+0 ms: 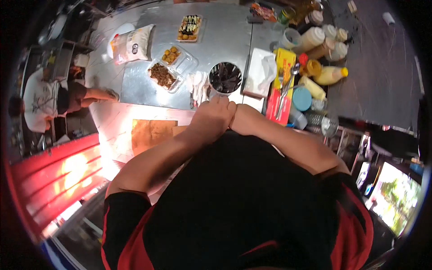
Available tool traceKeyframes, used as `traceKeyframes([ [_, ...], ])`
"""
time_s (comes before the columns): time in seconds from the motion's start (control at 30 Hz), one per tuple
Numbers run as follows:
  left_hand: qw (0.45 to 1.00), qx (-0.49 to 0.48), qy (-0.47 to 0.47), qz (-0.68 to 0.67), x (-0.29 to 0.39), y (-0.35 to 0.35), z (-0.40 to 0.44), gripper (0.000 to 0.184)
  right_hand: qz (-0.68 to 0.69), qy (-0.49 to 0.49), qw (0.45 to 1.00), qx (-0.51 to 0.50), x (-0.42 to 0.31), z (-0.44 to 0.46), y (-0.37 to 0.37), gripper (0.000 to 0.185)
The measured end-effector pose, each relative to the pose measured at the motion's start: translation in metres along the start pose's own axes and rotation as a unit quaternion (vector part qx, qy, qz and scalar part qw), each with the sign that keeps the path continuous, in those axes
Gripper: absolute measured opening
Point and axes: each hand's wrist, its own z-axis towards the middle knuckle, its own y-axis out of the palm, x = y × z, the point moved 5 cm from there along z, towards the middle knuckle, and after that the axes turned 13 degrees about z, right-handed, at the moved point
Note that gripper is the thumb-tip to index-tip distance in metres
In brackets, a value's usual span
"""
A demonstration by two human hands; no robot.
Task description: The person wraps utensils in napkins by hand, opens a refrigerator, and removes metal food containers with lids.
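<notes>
At the near edge of the steel table, my left hand (213,113) and my right hand (243,119) meet in front of my black shirt. Both are closed, with fingers curled in; what they hold, if anything, is hidden. Just beyond them stands a round container (226,77) with dark, glossy strips in it. Left of it lies a crumpled white cloth or plastic piece (197,85). An open clear takeaway box (164,76) holds food with brown shredded topping. Behind that is another clear box with golden balls (171,55).
A filled takeaway box (189,29) and a printed plastic bag (135,44) are farther back. On the right are a tissue box (260,72), spoons and tongs (286,92), a blue lid (302,98) and several sauce bottles (330,75). A person (54,99) stands at the left.
</notes>
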Motion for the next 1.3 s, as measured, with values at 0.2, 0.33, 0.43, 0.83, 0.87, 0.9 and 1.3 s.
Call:
traceKeyframes([
  [0.2,0.994,-0.1,0.038,0.004,-0.064,0.005,-0.033,0.009,0.141,0.067,0.987,0.047,-0.043,0.052,0.038,0.024],
  [0.33,0.992,-0.073,0.107,0.007,-0.086,0.006,-0.052,0.007,0.186,0.105,0.975,0.058,-0.062,0.068,0.061,0.029],
  [0.43,0.984,-0.059,0.165,0.013,-0.091,0.014,-0.054,0.008,0.183,0.13,0.969,0.1,-0.062,0.073,0.075,0.03],
  [0.83,0.966,-0.148,0.211,-0.03,-0.09,0.048,-0.062,0.014,0.178,0.123,0.975,0.052,-0.068,0.071,0.093,0.025],
  [0.87,0.964,-0.149,0.217,-0.037,-0.092,0.049,-0.064,0.014,0.177,0.116,0.976,0.041,-0.067,0.073,0.098,0.025],
  [0.9,0.962,-0.149,0.224,-0.045,-0.093,0.05,-0.064,0.013,0.197,0.139,0.97,0.038,-0.069,0.072,0.096,0.025],
  [1.3,0.946,-0.211,0.225,-0.094,-0.141,0.091,-0.069,0.021,0.584,0.191,0.786,-0.066,-0.043,0.05,0.121,0.034],
])
